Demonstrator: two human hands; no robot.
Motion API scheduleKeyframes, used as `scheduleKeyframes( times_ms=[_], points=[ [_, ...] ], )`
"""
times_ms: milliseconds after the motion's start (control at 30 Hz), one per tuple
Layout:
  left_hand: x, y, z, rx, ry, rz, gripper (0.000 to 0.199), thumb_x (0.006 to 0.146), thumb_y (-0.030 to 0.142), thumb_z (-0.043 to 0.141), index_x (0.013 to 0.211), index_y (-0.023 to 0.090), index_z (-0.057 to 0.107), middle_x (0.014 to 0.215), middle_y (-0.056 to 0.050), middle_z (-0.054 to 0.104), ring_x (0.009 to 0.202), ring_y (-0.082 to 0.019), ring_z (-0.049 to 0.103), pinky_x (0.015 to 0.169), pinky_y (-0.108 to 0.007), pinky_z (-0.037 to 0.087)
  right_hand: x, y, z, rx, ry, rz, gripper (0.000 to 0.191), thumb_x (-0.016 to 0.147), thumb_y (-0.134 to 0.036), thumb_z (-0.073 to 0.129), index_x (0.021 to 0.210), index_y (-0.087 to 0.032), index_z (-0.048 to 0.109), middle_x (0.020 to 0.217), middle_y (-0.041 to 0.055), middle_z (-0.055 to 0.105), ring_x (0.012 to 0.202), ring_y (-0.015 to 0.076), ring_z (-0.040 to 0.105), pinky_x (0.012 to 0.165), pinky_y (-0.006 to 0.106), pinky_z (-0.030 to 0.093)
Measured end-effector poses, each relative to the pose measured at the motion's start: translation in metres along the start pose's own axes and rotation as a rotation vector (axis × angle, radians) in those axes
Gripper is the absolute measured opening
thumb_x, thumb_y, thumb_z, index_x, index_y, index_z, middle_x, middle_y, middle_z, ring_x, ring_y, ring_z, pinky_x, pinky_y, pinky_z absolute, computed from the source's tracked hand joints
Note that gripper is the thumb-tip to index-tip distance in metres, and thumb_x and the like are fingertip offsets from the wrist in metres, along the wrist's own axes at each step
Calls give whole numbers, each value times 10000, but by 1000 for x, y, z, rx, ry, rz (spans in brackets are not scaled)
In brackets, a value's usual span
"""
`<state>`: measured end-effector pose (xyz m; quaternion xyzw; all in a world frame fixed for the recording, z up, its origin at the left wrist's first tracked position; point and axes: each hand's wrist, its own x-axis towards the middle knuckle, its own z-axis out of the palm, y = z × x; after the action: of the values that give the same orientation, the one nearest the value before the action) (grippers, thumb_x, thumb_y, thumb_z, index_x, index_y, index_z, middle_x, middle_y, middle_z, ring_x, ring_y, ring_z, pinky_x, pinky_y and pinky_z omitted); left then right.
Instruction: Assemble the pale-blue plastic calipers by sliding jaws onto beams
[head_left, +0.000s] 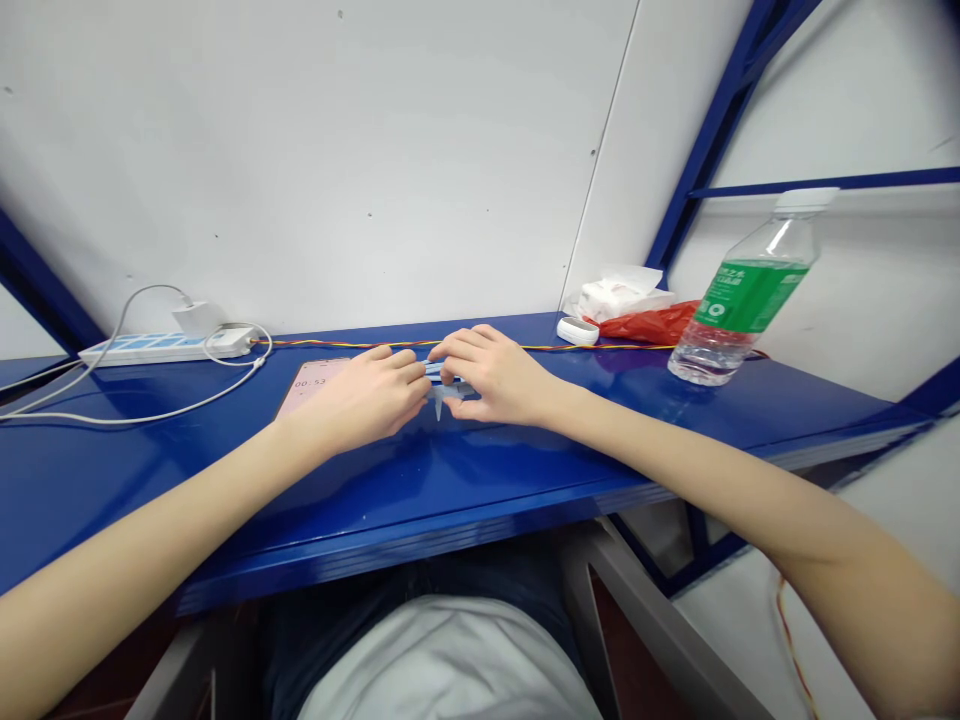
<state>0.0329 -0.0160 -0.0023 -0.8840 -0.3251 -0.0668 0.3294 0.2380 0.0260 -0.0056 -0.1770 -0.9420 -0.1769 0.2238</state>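
Note:
Between my hands, just above the blue table (420, 480), is a small light-blue object (438, 400) with thin flat parts and a pointed piece sticking down. Most of it is hidden by my fingers, so its kind does not show. My left hand (382, 392) has its fingers curled closed on the object's left side. From the right, my right hand (499, 380) grips it with bent fingers above and the thumb below. A phone (307, 385) with a pink screen showing a timer lies partly under my left wrist.
A white power strip (161, 346) with a charger (199, 318) and cable stands at the left. Thin red and yellow wires (330, 345) run along the back. At the right are a water bottle (750, 290), red plastic bag (649, 323), tissue pack (619, 295) and small white device (577, 331).

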Motion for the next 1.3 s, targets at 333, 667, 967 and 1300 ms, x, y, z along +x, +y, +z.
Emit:
scheduleKeyframes(
  times_ms=[333,667,967,1300],
  points=[
    [-3,-7,4,1,-40,-39,286,926,274,396,814,169,637,832,-84,650,853,-216,581,729,-334,422,-5,11,5,7,-64,37,178,853,-322,590,910,-174,672,1167,118,600,1093,252,514,928,422,375],
    [-17,-33,11,110,-213,-286,388,912,414,415,999,105,634,977,-146,637,989,-282,557,787,-368,441,-8,29,3,-37,-29,279,136,839,-307,614,855,-207,705,1085,83,632,1042,242,532,905,407,365],
    [-6,2,10,-53,-167,-85,294,917,352,408,920,134,605,889,-97,625,901,-232,571,791,-342,466,-4,9,8,-80,21,85,181,872,-312,567,857,-195,705,1076,77,632,1021,219,515,909,381,334],
    [-3,2,-1,-295,-86,-370,205,853,307,433,877,173,586,915,-59,641,898,-214,578,760,-320,478,-3,7,11,-152,91,-17,189,866,-313,576,838,-178,705,1012,70,659,948,203,524,865,361,343]
  ],
)
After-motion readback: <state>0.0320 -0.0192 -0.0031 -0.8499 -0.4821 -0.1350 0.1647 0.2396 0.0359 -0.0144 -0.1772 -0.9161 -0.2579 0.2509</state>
